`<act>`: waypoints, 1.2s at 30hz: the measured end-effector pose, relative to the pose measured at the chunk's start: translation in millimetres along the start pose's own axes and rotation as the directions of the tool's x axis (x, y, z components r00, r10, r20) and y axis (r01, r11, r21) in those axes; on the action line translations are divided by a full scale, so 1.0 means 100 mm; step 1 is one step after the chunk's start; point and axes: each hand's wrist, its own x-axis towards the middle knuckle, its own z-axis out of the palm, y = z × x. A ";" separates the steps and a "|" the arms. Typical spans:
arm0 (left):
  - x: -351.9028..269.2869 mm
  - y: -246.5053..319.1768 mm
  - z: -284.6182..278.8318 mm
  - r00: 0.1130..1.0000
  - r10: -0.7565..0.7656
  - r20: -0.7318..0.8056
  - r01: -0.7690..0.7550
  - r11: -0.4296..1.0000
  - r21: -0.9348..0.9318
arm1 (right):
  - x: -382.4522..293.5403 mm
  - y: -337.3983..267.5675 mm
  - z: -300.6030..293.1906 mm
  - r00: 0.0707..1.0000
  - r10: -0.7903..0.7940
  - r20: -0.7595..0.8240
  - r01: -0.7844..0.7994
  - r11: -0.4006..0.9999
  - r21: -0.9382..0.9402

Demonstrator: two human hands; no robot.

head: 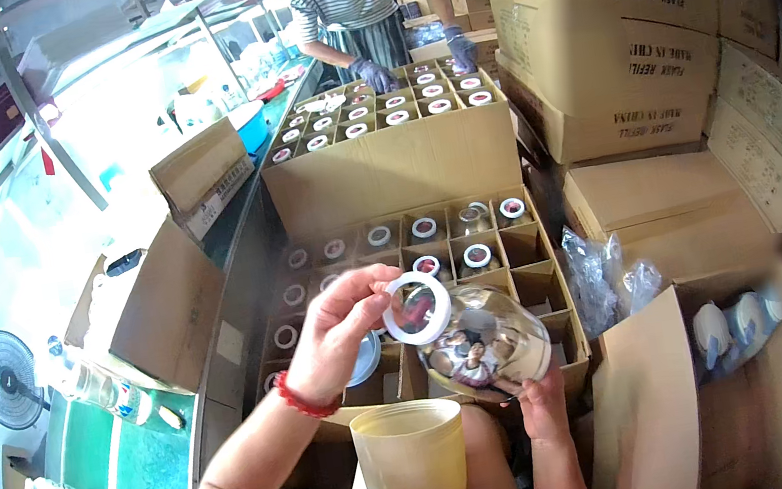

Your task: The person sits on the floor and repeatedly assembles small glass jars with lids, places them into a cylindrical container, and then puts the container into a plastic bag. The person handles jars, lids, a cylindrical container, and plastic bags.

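My left hand, with a red beaded bracelet at the wrist, pinches the rim of a white ring. That ring lies over the mouth end of a silvered glass flask refill; whether it is seated there, I cannot tell. My right hand supports the flask by its rounded lower end, holding it tilted. Beneath both hands is a cardboard box with dividers, where several flasks with white rings stand in cells. A pale blue round object shows partly behind my left hand. Nearest me stands a yellowish plastic cup.
Another divided carton of ringed flasks stands beyond, with a co-worker's gloved hands over it. Stacked cartons and an open carton flank the right. At left are a green bench, a carton and a fan.
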 end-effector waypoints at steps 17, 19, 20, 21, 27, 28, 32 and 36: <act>-0.52 0.15 0.13 0.897 0.339 0.285 -0.443 0.674 0.592 | -0.36 -0.65 0.30 0.998 -0.016 0.066 0.020 0.998 -0.060; -0.54 0.19 0.12 0.857 0.393 0.333 -0.508 0.533 0.677 | -0.36 -0.66 0.28 0.996 -0.032 0.087 0.039 0.995 -0.088; -0.54 0.20 0.10 0.831 0.422 0.363 -0.540 0.451 0.711 | -0.35 -0.61 0.24 0.993 -0.059 0.099 0.069 0.993 -0.093; -0.54 0.21 0.09 0.802 0.448 0.394 -0.566 0.364 0.739 | -0.34 -0.58 0.20 0.990 -0.089 0.111 0.100 0.990 -0.097; -0.67 0.21 0.11 0.861 0.428 0.275 -0.498 0.596 0.630 | -0.37 -0.44 0.14 0.994 -0.064 0.086 0.063 0.998 0.016; -0.67 0.22 0.09 0.851 0.432 0.299 -0.512 0.552 0.659 | -0.36 -0.51 0.24 0.995 -0.076 0.066 0.076 0.997 0.001; -0.74 0.13 0.14 0.818 0.452 0.355 -0.560 0.484 0.673 | -0.33 -0.54 0.35 0.988 -0.136 0.077 0.135 0.991 0.020; -0.78 0.06 0.10 0.816 0.465 0.343 -0.565 0.517 0.643 | -0.34 -0.59 0.43 0.985 -0.149 0.083 0.149 0.989 0.000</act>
